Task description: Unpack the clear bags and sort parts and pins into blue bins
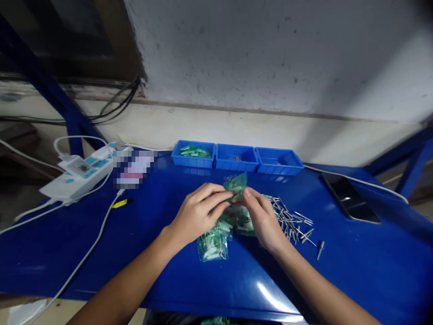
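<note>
You work in dim, uneven light; shadow dulls the right of your wall (237, 58); another falls below your right hand (265, 221); glare streaks your blue table's (355, 253) near edge; your outer margins blur and stretch.

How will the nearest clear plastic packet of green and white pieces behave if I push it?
The clear plastic packet would probably flex, since its film looks thin. It may slide easily, as the blue tabletop is glossy. Rolling seems unlikely: it looks flat.
</note>
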{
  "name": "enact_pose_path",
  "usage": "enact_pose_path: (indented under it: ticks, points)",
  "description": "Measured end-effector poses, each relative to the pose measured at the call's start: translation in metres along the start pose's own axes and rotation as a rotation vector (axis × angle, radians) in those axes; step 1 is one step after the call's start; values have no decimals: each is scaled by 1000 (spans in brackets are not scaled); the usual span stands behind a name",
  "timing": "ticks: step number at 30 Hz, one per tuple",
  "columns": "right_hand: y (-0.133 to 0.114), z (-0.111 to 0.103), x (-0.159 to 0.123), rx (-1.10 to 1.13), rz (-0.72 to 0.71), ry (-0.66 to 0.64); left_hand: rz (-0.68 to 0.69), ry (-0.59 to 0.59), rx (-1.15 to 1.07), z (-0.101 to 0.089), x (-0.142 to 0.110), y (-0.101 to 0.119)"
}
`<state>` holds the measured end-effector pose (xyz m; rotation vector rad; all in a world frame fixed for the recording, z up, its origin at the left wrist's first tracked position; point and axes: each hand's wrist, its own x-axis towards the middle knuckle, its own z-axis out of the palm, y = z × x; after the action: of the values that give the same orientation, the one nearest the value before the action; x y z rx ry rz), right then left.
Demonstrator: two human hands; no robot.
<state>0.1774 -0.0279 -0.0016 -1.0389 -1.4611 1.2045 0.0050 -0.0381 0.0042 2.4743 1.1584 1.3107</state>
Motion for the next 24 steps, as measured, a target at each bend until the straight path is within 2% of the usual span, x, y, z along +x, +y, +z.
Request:
enact_pose_path:
  ticks: [3,6,11,13,15,17,19,22,24]
  points:
    - [1,2,0,-14,-19,-2,-106,-74,-149,-2,1,1]
    - [5,4,-1,-128,-135,7,-349,-153,-449,-1,1,5]
    - [7,7,-5,-261,-339,83,-679,-79,-919,5,3,7]
    - [5,8,-7,-340,-422,98,-797,-102,-1000,7,5,5]
    - [2,9,-8,-418,-511,93,-861,-126,-939,7,5,3]
    - [0,10,-9,-468,-561,73,-792,-79,-715,7,4,2]
    - [-1,10,-9,-468,-517,55,-586,25,-398,7,2,3]
    - [-1,7,-7,-298,-303,38,-213,113,-27,7,-2,4]
    - [1,4,-5,-113,-175,9,-66,110,83,7,-3,3]
